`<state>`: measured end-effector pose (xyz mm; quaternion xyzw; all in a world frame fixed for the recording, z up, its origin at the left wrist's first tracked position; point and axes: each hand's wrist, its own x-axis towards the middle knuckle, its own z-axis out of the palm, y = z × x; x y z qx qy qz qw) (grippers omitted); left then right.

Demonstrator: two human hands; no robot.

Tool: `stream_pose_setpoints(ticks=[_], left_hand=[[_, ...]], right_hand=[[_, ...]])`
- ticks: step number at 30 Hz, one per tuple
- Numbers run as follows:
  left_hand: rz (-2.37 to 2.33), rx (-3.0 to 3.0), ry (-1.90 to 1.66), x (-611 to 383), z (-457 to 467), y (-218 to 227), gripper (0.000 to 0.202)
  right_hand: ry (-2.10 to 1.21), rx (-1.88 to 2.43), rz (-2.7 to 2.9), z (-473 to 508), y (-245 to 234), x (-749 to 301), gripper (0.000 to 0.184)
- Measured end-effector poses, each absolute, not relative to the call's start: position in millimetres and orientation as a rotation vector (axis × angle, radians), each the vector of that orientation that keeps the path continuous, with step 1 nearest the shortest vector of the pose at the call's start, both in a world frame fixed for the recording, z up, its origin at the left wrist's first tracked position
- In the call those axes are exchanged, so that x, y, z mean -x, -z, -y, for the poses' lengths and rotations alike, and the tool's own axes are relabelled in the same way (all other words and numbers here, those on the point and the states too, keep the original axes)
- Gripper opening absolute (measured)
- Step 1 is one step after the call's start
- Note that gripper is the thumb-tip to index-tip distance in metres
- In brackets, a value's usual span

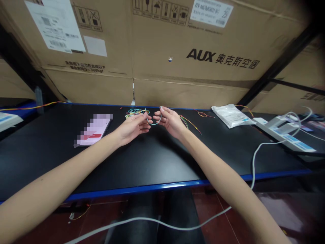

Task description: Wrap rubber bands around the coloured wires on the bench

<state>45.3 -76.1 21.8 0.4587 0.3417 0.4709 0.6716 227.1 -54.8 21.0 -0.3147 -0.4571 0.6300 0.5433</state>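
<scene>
A thin light-green wire [155, 124] hangs in a shallow curve between my two hands, above the black tabletop. My left hand [135, 127] pinches one part of it between thumb and forefinger, the other fingers loosely curled. On the other side, my right hand [170, 120] pinches the wire near its raised tip with thumb and forefinger. Just behind my left hand lies a loose tangle of coloured wires [130, 113]. More wires with yellow and red parts [193, 125] stick out past my right hand. The wire's exact ends are too small to make out.
A phone with a lit screen [95, 130] lies left of my hands. At the back right are a white plastic packet [231, 115] and a power strip [286, 135]. A grey cable [254, 162] drops over the blue front edge. Large cardboard boxes [157, 67] stand behind the table [152, 162].
</scene>
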Motion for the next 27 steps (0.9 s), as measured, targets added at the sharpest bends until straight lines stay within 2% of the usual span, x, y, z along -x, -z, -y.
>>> stream_pose_setpoints(ticks=[5,13,27], left_hand=[[-0.735,-1.056,-1.137,-43,74,-20,0.024],[-0.743,-1.130,-1.173,-43,75,-22,0.021],[-0.877,-1.306,-1.037,-44,76,-15,0.026]], right_hand=[[-1.292,0.854,1.174,49,-15,-227,0.020],[-0.554,0.969,1.497,48,-10,-229,0.017],[-0.605,0.914,1.561,65,-15,-220,0.015]])
